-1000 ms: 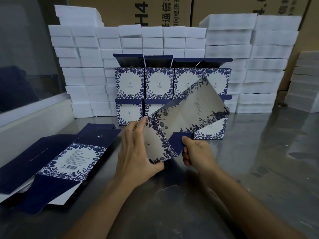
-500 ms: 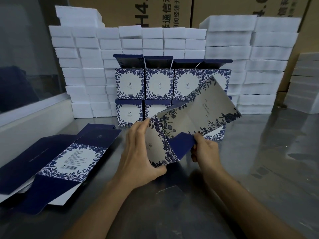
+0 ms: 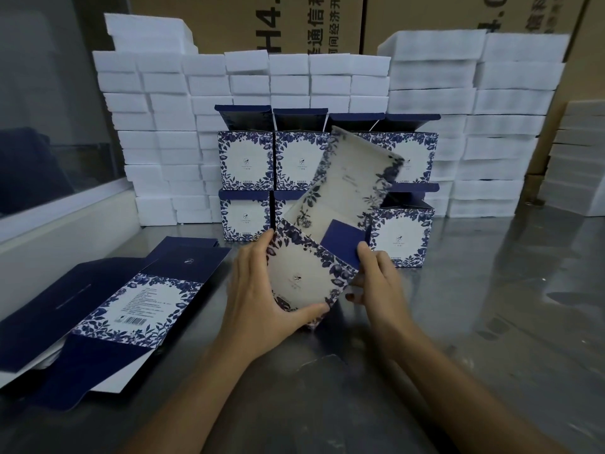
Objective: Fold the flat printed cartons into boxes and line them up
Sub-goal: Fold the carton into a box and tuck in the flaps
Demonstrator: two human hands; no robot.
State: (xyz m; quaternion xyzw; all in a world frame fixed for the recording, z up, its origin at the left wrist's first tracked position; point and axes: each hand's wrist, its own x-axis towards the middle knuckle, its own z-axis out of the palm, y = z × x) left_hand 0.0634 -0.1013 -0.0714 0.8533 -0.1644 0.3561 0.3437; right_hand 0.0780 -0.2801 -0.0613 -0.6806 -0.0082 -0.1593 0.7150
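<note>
Folding step in hand: the carton (image 3: 314, 257), held above the surface in front of the stacked boxes (image 3: 245, 158), has left hand (image 3: 262, 299) fingers clamped round its near panel, right hand (image 3: 373, 276) fingers pinching the navy flap (image 3: 343, 240), which likely needs tucking next.

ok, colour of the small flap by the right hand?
Solid navy blue flap, unprinted, touched by the right hand. Head view shows it.

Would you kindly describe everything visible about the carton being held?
The carton is printed card, white panels edged with blue leaves, with a plain navy flap. Half opened, it tilts up and right above the steel table, before the folded boxes. The left hand grips its near end panel; the right hand pinches the flap.
</note>
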